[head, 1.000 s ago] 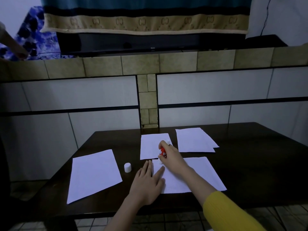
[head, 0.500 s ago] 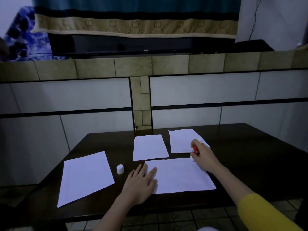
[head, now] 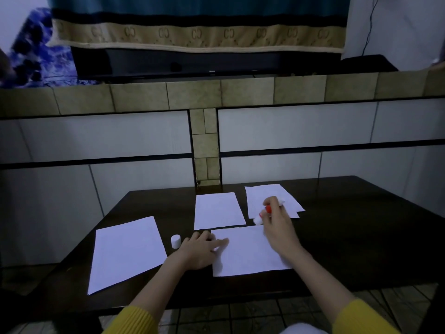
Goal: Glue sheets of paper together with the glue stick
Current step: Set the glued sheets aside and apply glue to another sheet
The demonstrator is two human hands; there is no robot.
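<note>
Right hand (head: 277, 227) is pinching the red-and-white glue stick (head: 264, 213) over the near white paper sheet's (head: 245, 251) far edge, its tip blurred; left hand (head: 199, 251) is pressing that sheet, fingers spread

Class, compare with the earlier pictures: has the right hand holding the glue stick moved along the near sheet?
Yes. The right hand with the glue stick has travelled rightward along the near sheet's far edge, away from the white cap.

dark table (head: 337, 237), paper sheets (head: 125, 251), white cap (head: 176, 241)
</note>
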